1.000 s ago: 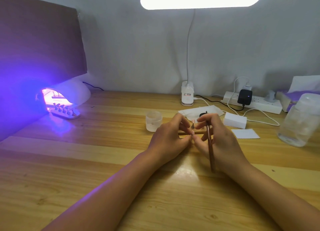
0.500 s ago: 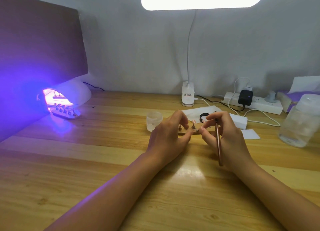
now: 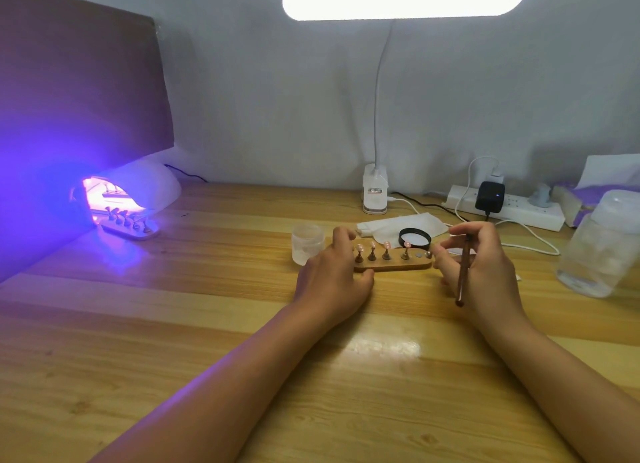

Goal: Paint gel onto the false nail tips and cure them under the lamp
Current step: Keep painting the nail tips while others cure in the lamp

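Note:
A wooden holder bar lies on the table with several small stands carrying pinkish nail tips. My left hand grips the bar's left end. My right hand is just off the bar's right end and holds a thin brown brush, its handle pointing down toward me. Far left, the curing lamp glows violet, and a second holder with nail tips sits half inside its mouth.
A frosted jar stands left of the bar. Behind it lie a black-rimmed round lid and a white cloth. A desk lamp base, power strip, clear bottle and tissue box line the back and right.
My hands have drawn apart from a close pinch at the middle of the bar. The whole bar with its nail tips is now uncovered, and my right hand with the brush moved right.

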Tool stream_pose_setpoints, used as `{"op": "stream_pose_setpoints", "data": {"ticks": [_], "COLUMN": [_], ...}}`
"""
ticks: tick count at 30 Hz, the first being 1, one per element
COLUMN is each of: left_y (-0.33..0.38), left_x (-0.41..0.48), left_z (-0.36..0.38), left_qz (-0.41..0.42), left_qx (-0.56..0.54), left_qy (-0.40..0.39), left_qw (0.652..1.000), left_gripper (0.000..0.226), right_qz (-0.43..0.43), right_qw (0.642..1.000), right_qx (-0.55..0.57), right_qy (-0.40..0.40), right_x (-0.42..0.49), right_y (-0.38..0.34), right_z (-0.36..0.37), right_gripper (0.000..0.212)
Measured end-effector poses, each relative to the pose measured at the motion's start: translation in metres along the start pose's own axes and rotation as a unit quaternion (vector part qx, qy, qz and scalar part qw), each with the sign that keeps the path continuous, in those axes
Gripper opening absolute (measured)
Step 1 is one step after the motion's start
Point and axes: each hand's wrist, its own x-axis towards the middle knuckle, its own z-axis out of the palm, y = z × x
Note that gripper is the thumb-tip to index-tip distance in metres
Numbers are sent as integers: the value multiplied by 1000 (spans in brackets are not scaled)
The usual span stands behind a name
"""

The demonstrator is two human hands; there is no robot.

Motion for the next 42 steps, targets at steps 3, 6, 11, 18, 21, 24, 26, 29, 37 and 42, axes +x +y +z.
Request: {"op": "stream_pose_setpoints", "data": {"ticks": [3,6,11,18,21,24,26,29,37,42], "left_y": [-1,-3,-3,-3,-2,-2,-2,-2,-2,0], "left_x": [0,-1,-1,-4,-5,-4,-3,0,-1,-6], "left_z": [-1,-2,-2,-2,-3,-3,-3,-2,1,-2], "left_qz": [4,21,44,72,73,58,37,13,13,61], "left_qx": [-16,-39,-51,-56,-55,-51,-41,-28,-1,-29], "left_qy": [-8,0,8,16,14,7,-2,-6,59,101], "left_qw": [1000,999,998,996,996,997,998,999,998,993], "left_gripper": [47,45,47,47,47,47,48,49,46,49], "right_qz": [0,0,-3,-13,-4,7,10,9,-12,-28], "right_qw": [1000,1000,1000,999,998,998,998,997,992,991], "right_qx": [-4,-11,-30,-52,-55,-57,-59,-82,-126,-130], "right_qy": [3,8,1,-8,-16,-23,-19,-11,-22,-29], "right_x": [1,1,0,0,0,1,1,0,-1,-3], "right_y": [2,4,4,4,4,4,5,5,3,-1], "right_z": [0,0,0,0,0,0,0,0,0,0], "right_gripper": [31,30,30,31,32,32,32,32,29,27]}}
